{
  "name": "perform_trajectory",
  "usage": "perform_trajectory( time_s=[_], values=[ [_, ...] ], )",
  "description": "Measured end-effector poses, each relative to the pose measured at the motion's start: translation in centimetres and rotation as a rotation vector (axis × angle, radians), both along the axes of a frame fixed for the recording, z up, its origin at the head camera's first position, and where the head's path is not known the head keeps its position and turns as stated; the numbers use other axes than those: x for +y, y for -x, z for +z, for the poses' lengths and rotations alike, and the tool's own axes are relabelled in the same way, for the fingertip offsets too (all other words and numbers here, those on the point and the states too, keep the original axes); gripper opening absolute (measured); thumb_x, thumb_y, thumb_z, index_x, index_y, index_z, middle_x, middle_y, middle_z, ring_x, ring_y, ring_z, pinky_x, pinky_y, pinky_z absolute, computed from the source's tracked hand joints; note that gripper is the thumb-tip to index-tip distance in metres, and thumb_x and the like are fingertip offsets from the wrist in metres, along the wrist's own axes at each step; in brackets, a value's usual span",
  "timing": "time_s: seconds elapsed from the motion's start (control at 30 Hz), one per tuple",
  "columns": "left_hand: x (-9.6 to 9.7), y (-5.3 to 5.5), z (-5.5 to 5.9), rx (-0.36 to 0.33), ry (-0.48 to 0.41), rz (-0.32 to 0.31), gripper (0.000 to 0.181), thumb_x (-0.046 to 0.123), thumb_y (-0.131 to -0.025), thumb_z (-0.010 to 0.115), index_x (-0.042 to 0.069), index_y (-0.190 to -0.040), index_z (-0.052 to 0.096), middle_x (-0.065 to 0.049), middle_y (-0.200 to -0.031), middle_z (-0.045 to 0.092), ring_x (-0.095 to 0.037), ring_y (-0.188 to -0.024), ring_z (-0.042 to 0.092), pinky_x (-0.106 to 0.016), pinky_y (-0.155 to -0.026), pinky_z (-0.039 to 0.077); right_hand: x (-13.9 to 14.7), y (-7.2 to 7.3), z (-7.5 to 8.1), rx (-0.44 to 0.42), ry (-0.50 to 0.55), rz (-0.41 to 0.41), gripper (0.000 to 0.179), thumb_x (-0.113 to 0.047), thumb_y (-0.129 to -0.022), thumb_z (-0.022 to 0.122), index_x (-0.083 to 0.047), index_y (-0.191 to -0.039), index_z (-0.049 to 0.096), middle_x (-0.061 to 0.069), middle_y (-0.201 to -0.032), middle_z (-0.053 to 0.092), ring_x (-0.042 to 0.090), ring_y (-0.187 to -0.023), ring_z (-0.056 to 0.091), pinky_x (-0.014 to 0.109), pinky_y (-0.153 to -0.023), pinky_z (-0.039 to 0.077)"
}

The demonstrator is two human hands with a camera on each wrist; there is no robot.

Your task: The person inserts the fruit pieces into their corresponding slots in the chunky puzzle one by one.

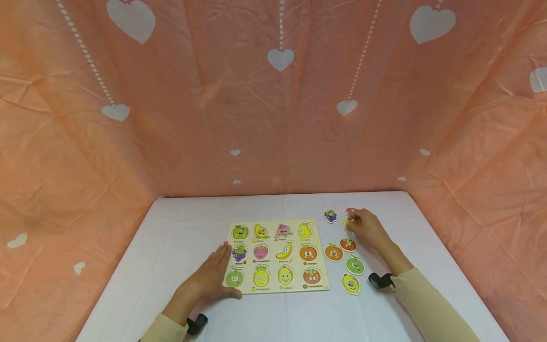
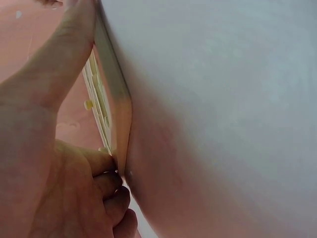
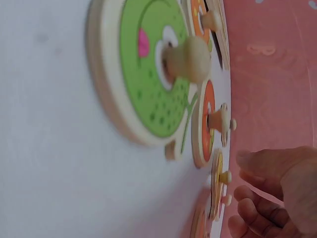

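A wooden fruit puzzle board (image 1: 273,268) lies flat on the table. My left hand (image 1: 209,272) rests at its near-left corner, fingers along the left edge and thumb at the front edge; the board's side (image 2: 119,106) touches that hand in the left wrist view. My right hand (image 1: 368,229) hovers over a yellow knobbed piece (image 1: 347,223), partly covering it, with a pink piece (image 1: 350,210) just behind. In the right wrist view the thumb and fingers (image 3: 262,163) are bent but apart from the yellow piece's knob (image 3: 226,177), gripping nothing visible.
Loose pieces lie right of the board: grape (image 1: 330,216), orange (image 1: 334,252), persimmon (image 1: 348,244), green round fruit (image 1: 354,265) and lemon (image 1: 351,284). Upright knobs stick up from them. White cloth (image 1: 282,318) covers the table; an orange heart-printed curtain (image 1: 239,118) surrounds it.
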State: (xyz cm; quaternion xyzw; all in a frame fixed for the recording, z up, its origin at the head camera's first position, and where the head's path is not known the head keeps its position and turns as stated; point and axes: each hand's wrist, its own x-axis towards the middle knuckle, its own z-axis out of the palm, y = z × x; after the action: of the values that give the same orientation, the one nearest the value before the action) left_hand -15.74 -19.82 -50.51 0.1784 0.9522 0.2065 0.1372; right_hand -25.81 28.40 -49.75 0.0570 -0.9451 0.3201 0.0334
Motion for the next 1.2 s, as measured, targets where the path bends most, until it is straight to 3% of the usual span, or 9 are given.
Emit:
perform_trajectory(
  time_s=[0.23,1.2],
  values=[
    [0.1,0.0,0.0,-0.007,-0.008,0.005,0.14,0.053,-0.069,0.098,-0.015,-0.164,0.02,-0.033,-0.174,0.016,-0.047,-0.163,0.018,-0.059,-0.133,0.019,0.8,0.1,-0.3,-0.053,-0.019,-0.029,0.022,-0.011,-0.096,0.081,0.004,-0.108,0.07,0.013,-0.094,0.061,0.027,-0.086,0.057,0.034,-0.071,0.048],
    [-0.2,0.2,-0.4,0.002,0.002,-0.01,0.143,0.057,-0.07,0.097,-0.015,-0.164,0.018,-0.033,-0.174,0.014,-0.046,-0.163,0.016,-0.058,-0.134,0.019,1.3,0.6,-1.1,-0.065,0.001,-0.034,0.018,-0.011,-0.096,0.081,0.001,-0.098,0.068,0.011,-0.09,0.059,0.027,-0.084,0.055,0.031,-0.07,0.047]
  ],
)
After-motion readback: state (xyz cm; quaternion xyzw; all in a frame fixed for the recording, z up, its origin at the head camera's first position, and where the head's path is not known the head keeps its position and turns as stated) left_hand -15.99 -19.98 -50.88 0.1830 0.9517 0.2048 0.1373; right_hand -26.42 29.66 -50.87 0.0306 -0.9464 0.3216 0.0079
